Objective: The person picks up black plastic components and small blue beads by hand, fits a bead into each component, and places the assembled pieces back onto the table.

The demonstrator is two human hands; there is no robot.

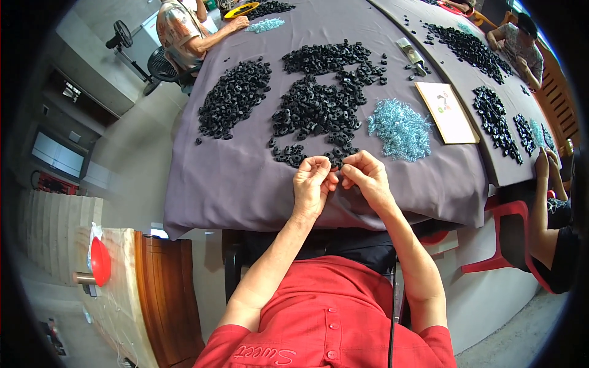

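Note:
My left hand [315, 187] and my right hand [369, 179] are close together over the near side of the cloth-covered table, just in front of a pile of small black parts [316, 107]. Each hand is closed in a pinch, thumb against fingers. Whatever lies between the fingertips is too small and hidden to make out. To the right of that pile is a heap of small, shiny light-blue pieces [400, 130]. Another mound of black parts [234, 98] spreads to the left.
A grey-purple cloth [215, 193] covers the table. A framed board [446, 113] and a clear container [410, 52] lie at the right. People sit around, one person [184, 34] at far left. A red stool [509, 214] stands at right, a wooden cabinet [169, 282] at lower left.

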